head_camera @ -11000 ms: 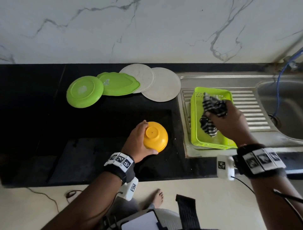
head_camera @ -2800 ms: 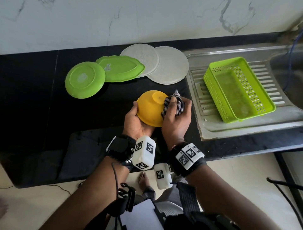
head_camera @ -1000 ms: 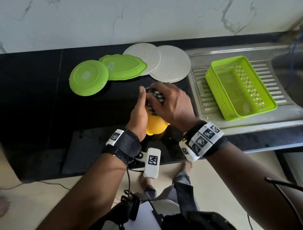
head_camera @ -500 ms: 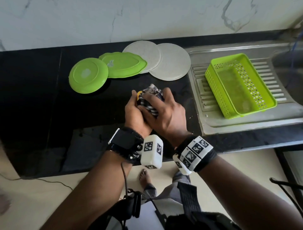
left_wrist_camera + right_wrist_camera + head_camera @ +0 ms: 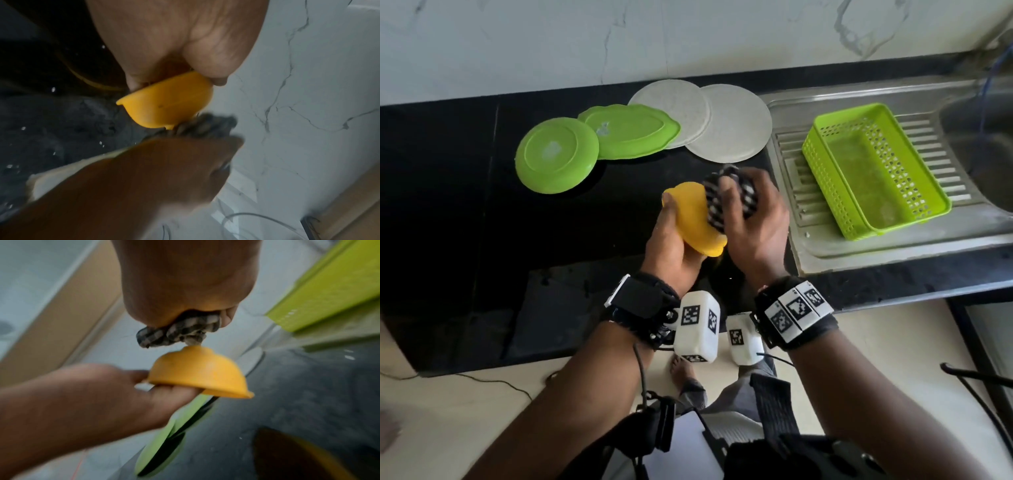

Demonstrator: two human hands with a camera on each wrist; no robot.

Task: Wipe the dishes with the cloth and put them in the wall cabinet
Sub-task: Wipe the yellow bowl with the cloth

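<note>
The left hand (image 5: 671, 246) grips the yellow bowl (image 5: 693, 216), hiding its inside; the right hand (image 5: 753, 226) clutches the bunched cloth (image 5: 717, 202) against it above the counter (image 5: 465, 222).

quick count: 1 yellow bowl (image 5: 693, 219), 1 checked cloth (image 5: 717, 198), 2 green plates (image 5: 556, 154) (image 5: 633, 132), 2 pale round plates (image 5: 671, 106) (image 5: 736, 125), 1 green basket (image 5: 822, 161), 2 hands (image 5: 671, 246) (image 5: 756, 233).
</note>
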